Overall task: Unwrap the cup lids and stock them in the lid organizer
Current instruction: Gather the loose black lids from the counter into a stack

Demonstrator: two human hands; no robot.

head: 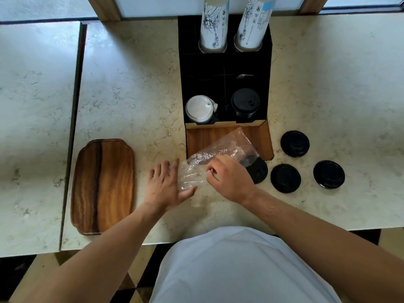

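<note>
On the pale marbled tabletop (131, 88), a crumpled clear plastic wrapper (218, 156) lies just in front of the lid organizer (225, 68), its far end resting against the organizer's wooden front. The left hand (168, 184) lies with its fingers spread and fairly straight, the palm down on the near left end of the wrapper and the thumb stretched out beneath the plastic's edge. The right hand (229, 180) has its fingers curled and pinches the wrapper near its middle — how firmly cannot be told. One black lid (259, 170) shows at the wrapper's right end, partly behind the plastic and the right hand. Three more black lids lie loose on the tabletop to the right, apart from one another: a far one (295, 144), a near-middle one (285, 178) and a rightmost one (329, 174). The organizer is black inside; its front left compartment holds a stack of white lids (199, 109), its front right compartment a stack of black lids (246, 102), and at the back two tall sleeves of printed paper cups (235, 22) stand upright. A wooden tray (102, 186) lies well to the left of the hands.
</note>
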